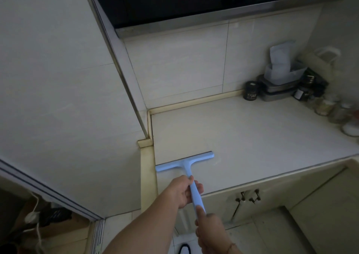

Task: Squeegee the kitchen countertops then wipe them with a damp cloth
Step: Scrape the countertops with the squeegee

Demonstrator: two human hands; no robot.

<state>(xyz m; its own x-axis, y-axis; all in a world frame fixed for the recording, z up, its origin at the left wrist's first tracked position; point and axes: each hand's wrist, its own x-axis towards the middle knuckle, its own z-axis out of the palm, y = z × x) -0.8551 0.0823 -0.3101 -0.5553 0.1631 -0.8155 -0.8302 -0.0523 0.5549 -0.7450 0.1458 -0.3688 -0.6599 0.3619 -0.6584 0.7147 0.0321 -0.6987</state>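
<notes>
A light blue squeegee [186,163] lies with its blade flat on the pale countertop [252,133], near the counter's front left corner by the wall. My left hand [181,190] grips the upper part of its handle. My right hand [208,226] holds the handle's lower end, with the thumb lying along it. Both forearms reach in from the bottom of the view. No cloth is in view.
Jars and stacked containers [279,82] crowd the back right corner, with spice jars [330,108] along the right edge. A dark range hood [194,4] hangs overhead. Tiled walls stand left and behind. Cabinet doors [250,197] run below the counter edge.
</notes>
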